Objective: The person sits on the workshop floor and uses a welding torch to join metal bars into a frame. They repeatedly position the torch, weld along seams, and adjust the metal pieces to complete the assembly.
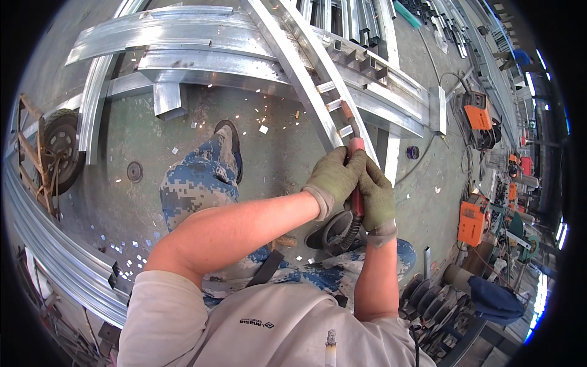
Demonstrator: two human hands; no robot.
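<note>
Both my hands, in green work gloves, are closed around a welding torch (pixel 358 204) with a red handle and a dark coiled cable sleeve. My left hand (pixel 334 178) grips its upper part, and my right hand (pixel 378 197) wraps the handle from the right. The torch's neck points away from me, over a narrow ladder-like metal frame (pixel 304 76) of two long rails and short crosspieces (pixel 334 105). Glowing sparks scatter around the frame and over the floor. Whether the torch tip touches metal cannot be made out.
Stacked silver metal profiles (pixel 214 64) lie under the frame. More long profiles (pixel 67 257) run along the left, near a wheeled cart (pixel 64 144). Orange welding machines (pixel 474 220) with cables stand at right. A small round tin (pixel 413 152) and metal offcuts (pixel 263 129) lie on the floor.
</note>
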